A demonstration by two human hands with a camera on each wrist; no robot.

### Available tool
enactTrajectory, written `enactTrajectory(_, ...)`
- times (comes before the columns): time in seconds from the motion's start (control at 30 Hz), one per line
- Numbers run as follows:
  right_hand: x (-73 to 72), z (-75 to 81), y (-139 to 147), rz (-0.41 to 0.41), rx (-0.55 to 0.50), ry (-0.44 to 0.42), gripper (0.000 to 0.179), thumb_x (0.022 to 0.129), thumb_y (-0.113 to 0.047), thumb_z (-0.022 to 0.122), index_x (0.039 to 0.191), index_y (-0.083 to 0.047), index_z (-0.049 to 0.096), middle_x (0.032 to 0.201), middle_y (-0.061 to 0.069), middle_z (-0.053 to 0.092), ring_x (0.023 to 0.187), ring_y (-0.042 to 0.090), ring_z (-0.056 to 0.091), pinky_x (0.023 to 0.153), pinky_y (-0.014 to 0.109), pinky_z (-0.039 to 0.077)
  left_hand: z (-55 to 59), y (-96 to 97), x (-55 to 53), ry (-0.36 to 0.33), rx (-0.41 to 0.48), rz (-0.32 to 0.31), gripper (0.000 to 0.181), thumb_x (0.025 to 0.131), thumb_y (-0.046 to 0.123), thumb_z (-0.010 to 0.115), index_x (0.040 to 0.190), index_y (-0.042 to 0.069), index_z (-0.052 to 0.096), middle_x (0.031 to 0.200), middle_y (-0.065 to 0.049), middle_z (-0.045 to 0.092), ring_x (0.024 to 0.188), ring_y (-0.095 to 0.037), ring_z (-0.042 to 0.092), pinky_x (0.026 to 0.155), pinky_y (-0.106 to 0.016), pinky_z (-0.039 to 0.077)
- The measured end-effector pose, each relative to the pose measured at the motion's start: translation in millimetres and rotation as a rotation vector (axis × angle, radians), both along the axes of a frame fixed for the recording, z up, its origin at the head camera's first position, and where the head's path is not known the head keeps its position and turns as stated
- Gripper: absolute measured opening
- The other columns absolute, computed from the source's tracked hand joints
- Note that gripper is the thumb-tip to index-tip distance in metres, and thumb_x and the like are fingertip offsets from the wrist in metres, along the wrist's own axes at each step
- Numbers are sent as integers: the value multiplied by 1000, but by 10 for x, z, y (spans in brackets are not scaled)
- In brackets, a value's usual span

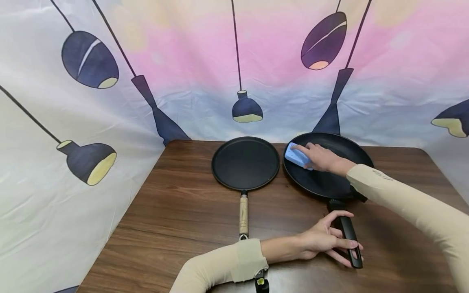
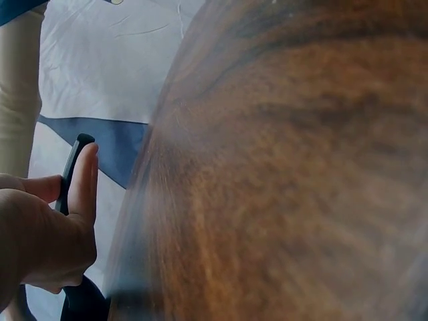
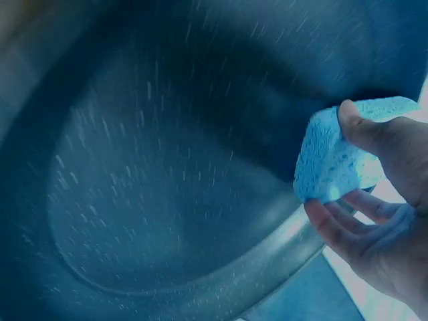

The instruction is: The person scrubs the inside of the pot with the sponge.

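At the right of the table lies a large black frying pan. My right hand grips a light blue sponge against the left side of its inside. In the right wrist view, thumb and fingers pinch the sponge over the speckled dark pan surface. My left hand holds the pan's black handle near its end, thumb on top and fingers beneath. The left wrist view shows that hand with the handle between thumb and fingers.
Left of the frying pan lies a flat black crepe pan with a wooden handle pointing toward me, its end close to my left sleeve. Both pans are on a brown wooden table. Behind hangs a cloth printed with lamps.
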State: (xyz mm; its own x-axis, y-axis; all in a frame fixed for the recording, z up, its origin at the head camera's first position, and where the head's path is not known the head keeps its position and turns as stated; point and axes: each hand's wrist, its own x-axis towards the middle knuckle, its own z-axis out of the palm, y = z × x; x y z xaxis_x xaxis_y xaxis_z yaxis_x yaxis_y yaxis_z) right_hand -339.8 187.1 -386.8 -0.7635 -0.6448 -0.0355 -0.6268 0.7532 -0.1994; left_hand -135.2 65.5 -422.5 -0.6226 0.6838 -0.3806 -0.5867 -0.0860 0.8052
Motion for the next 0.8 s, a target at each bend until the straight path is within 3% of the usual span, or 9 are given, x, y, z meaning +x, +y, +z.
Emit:
enactTrajectory(0.1, -124, -44, 67, -82, 86, 83, 76, 93, -9, 75, 157, -15, 34, 125, 33, 53, 99, 47, 58, 65, 49, 56, -2, 5, 21, 3, 8, -2, 58, 98, -10, 59, 133, 35, 49, 119, -30, 70, 119, -58, 59, 95, -72, 46)
enactTrajectory(0.2, -206, -40, 202, -190, 174, 83, 70, 97, -6, 68, 157, -13, 33, 130, 39, 49, 108, 55, 54, 70, 57, 57, -8, 6, 27, 14, 10, 1, 58, 98, -10, 59, 133, 35, 49, 119, -30, 71, 119, -57, 59, 95, -71, 47)
enactTrajectory(0.3, -235, -14, 344, -275, 232, 21, 63, 100, -2, 59, 157, -9, 32, 132, 45, 44, 113, 62, 49, 77, 64, 56, -20, -11, 20, 23, 11, 7, 58, 99, -9, 58, 134, 36, 49, 118, -30, 71, 119, -57, 60, 94, -71, 48)
enactTrajectory(0.4, -179, 29, 500, -328, 237, -70, 64, 98, 2, 58, 155, -7, 30, 128, 46, 44, 109, 62, 50, 77, 64, 55, -33, -9, 24, 29, 9, 8, 58, 98, -9, 59, 134, 36, 50, 117, -29, 72, 118, -56, 61, 94, -71, 49)
enactTrajectory(0.53, -51, 109, 619, -334, 228, -159, 73, 91, 1, 71, 151, -7, 30, 121, 43, 46, 92, 52, 58, 70, 57, 56, -30, -17, 9, 44, -4, 14, 58, 98, -8, 60, 134, 36, 50, 113, -26, 73, 115, -54, 64, 91, -69, 52)
enactTrajectory(0.67, 144, 178, 682, -285, 229, -230, 76, 89, -4, 77, 147, -6, 29, 121, 45, 45, 78, 40, 61, 67, 48, 56, -12, -14, 2, 38, -8, 8, 59, 98, -8, 60, 134, 36, 49, 111, -25, 74, 116, -55, 63, 92, -69, 52)
enactTrajectory(0.8, 352, 197, 759, -210, 207, -267, 77, 88, -10, 80, 146, -6, 29, 119, 43, 48, 78, 35, 62, 68, 46, 56, -4, 6, 3, 33, -23, -6, 59, 98, -8, 61, 135, 37, 48, 107, -24, 75, 115, -55, 63, 91, -68, 54)
